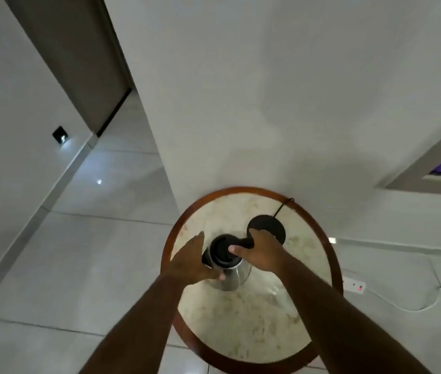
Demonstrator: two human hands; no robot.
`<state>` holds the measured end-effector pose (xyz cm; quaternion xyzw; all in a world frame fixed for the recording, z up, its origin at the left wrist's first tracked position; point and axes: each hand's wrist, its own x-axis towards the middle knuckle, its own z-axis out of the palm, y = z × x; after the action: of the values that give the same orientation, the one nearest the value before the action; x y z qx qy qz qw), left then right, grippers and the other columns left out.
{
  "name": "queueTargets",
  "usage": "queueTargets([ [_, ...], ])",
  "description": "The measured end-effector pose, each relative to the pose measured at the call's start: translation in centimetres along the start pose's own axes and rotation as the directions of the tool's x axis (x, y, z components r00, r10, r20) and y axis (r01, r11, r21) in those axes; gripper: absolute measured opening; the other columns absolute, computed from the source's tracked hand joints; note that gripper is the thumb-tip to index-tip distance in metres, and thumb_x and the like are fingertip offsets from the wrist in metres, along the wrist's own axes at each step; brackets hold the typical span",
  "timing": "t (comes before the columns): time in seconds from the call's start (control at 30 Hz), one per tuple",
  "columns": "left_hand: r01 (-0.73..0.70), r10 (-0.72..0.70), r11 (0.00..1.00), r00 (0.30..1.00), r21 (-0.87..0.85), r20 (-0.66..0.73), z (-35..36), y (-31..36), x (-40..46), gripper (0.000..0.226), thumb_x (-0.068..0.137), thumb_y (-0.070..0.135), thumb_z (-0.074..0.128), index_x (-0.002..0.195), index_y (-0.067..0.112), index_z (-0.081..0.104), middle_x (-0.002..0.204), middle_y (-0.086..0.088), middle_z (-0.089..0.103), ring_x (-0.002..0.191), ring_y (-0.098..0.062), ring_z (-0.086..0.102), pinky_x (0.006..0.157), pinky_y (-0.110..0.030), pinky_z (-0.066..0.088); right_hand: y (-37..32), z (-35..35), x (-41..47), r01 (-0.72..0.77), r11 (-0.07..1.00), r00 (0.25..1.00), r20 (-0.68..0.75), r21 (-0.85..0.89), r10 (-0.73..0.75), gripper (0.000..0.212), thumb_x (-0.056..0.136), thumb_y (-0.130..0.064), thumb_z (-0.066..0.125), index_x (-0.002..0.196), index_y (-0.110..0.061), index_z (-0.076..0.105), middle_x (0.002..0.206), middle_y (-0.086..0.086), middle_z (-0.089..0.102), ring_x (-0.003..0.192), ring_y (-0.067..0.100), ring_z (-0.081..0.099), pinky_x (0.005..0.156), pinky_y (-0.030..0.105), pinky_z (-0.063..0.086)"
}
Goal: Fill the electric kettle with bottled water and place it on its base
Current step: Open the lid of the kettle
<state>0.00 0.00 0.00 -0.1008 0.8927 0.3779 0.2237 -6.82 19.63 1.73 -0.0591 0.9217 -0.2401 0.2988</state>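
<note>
Two hands: both on the electric kettle [224,261], which stands on the table [254,319], left of its base.
Kettle: rounded body of shiny steel, black lid on top, black handle toward the right; seen from above, slightly blurred.
Base: flat black disc [270,228], just beside the kettle at its far right, partly covered by the right hand; a thin black cord [282,207] runs from it to the table's far edge.
Table: oval, pale mottled stone top inside a smooth reddish-brown wooden rim.
Room: glossy pale floor tiles [92,265] with thin joints, plain white wall [268,103] behind the table, a grey door [79,63] at far left, a white power strip [354,284] with a red light on the floor at right.
Left hand [189,263]: cupped against the kettle's left side, fingers spread loosely, thumb under on the steel wall.
Right hand [262,255]: fingers curled shut around the handle, thumb laid across the lid's edge.
</note>
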Motion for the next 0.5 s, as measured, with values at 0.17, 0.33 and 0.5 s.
queueTargets([
  [0.17,-0.023,0.017,0.998,0.995,-0.062,-0.096,3.7,-2.6,2.5,0.107,0.059,0.051,0.084,0.147,0.020,0.031,0.145,-0.002,0.050,0.131,-0.025,0.048,0.107,-0.039,0.042,-0.2,5.1,2.8,-0.070,0.974,0.988,-0.147,-0.214,0.039,0.097,0.068,-0.080,0.050,0.139,-0.015,0.035,0.152,0.021,0.021,0.136,0.052,0.015,0.106,0.056,0.030],
  [0.33,-0.073,0.064,0.997,0.965,-0.029,-0.255,5.7,-3.3,3.1,0.073,0.069,0.057,0.074,0.129,0.025,0.049,0.118,0.005,0.067,0.101,-0.016,0.064,0.084,-0.025,0.051,-0.5,5.7,4.0,-0.074,0.910,0.954,-0.294,-0.408,-0.054,0.070,0.073,-0.067,0.058,0.117,-0.013,0.052,0.126,0.020,0.041,0.106,0.044,0.044,0.084,0.045,0.045],
  [0.5,-0.119,0.092,0.989,0.961,-0.087,-0.261,5.7,-3.7,3.2,0.066,0.068,0.054,0.076,0.125,0.030,0.052,0.113,0.010,0.069,0.100,-0.012,0.065,0.077,-0.013,0.043,-0.3,2.8,5.1,0.004,0.965,0.989,-0.142,-0.261,-0.043,0.071,0.069,-0.059,0.066,0.120,-0.012,0.048,0.117,0.015,0.053,0.099,0.034,0.054,0.081,0.040,0.047],
])
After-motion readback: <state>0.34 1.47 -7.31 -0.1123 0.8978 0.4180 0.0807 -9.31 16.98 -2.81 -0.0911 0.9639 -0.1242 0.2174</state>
